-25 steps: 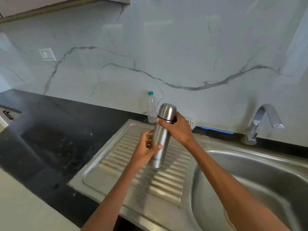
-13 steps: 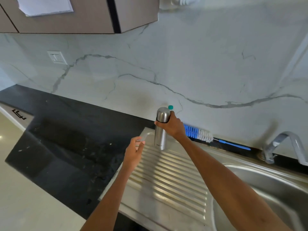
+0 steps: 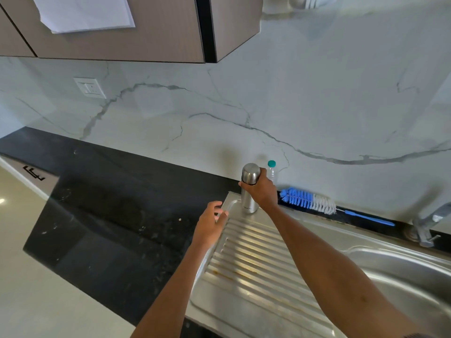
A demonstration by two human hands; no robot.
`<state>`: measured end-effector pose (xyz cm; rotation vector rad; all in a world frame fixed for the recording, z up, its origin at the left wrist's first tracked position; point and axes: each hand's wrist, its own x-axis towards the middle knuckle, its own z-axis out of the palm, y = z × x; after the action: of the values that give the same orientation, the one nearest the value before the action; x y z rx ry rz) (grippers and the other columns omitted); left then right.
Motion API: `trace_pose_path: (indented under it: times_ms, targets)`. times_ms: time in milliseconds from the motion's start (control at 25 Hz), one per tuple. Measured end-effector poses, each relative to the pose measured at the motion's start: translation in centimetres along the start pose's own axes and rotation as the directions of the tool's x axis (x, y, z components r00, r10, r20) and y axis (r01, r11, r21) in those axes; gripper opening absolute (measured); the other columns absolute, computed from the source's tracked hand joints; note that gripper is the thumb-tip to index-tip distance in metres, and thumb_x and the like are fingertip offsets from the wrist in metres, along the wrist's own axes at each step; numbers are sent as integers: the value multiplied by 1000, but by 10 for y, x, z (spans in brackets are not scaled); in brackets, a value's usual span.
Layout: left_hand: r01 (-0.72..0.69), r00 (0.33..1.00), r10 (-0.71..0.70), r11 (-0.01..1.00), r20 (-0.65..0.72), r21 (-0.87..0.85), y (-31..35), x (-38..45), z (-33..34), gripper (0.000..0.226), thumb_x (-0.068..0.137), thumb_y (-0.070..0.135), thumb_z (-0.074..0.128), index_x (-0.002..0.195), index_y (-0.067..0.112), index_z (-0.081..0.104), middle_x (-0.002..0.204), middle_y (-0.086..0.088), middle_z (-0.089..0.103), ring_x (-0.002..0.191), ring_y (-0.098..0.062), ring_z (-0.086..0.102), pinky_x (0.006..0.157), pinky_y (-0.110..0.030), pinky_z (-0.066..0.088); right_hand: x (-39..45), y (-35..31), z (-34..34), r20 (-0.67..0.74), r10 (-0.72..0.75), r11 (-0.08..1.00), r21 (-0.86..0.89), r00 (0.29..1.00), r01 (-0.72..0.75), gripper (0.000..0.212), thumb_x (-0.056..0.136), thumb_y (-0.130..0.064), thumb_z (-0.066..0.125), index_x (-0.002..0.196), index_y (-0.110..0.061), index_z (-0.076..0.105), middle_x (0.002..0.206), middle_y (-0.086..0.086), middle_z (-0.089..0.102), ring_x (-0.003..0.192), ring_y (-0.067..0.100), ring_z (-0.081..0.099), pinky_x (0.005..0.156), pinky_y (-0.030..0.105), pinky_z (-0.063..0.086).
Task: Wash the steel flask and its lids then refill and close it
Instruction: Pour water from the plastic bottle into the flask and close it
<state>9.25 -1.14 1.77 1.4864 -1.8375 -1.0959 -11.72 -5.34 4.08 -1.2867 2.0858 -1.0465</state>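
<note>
The steel flask [image 3: 249,191] stands upright at the far corner of the sink's ribbed drainboard [image 3: 253,259], with its steel cap on. My right hand [image 3: 261,192] grips the flask around its upper part, just below the cap. My left hand [image 3: 211,223] hovers over the drainboard's left edge, a little in front and to the left of the flask, fingers relaxed and holding nothing.
A clear plastic bottle with a teal cap [image 3: 271,170] stands behind the flask by the marble wall. A blue and white bottle brush [image 3: 310,202] lies along the back ledge. The tap [image 3: 427,225] and sink basin [image 3: 402,289] are at right, black counter [image 3: 109,203] at left.
My left hand has let go of the flask and drawn back to the left. My right hand has set the flask down at the drainboard's far corner. The view has tilted upward.
</note>
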Motion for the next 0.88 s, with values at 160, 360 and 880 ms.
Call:
trace_pose_path:
  times_ms: [160, 360, 880]
  targets:
    - [-5, 1000, 4, 1000, 15, 24, -4, 8, -4, 47, 103, 36, 58, 146, 22, 45, 130, 3, 61, 112, -12, 61, 97, -33, 53, 2, -4, 6, 2, 9, 1000, -21, 1000, -9, 77, 80, -54, 80, 135, -19, 40, 118, 6, 69, 101, 28, 67, 78, 37, 52]
    - [-11, 999, 9, 999, 38, 41, -7, 11, -7, 47, 103, 36, 58, 146, 22, 44, 132, 2, 61, 112, -11, 60, 94, -31, 52, -2, -8, 9, -10, 3, 997, -79, 1000, -3, 76, 80, -56, 79, 134, -20, 39, 117, 5, 69, 100, 27, 67, 81, 40, 56]
    - [6, 996, -13, 996, 86, 89, -13, 5, -16, 48, 104, 36, 58, 147, 21, 43, 136, -2, 62, 115, -17, 62, 99, -38, 54, -18, -7, 15, -4, -14, 994, -109, 1000, 13, 78, 80, -55, 79, 137, -19, 40, 119, 5, 68, 102, 26, 66, 82, 38, 54]
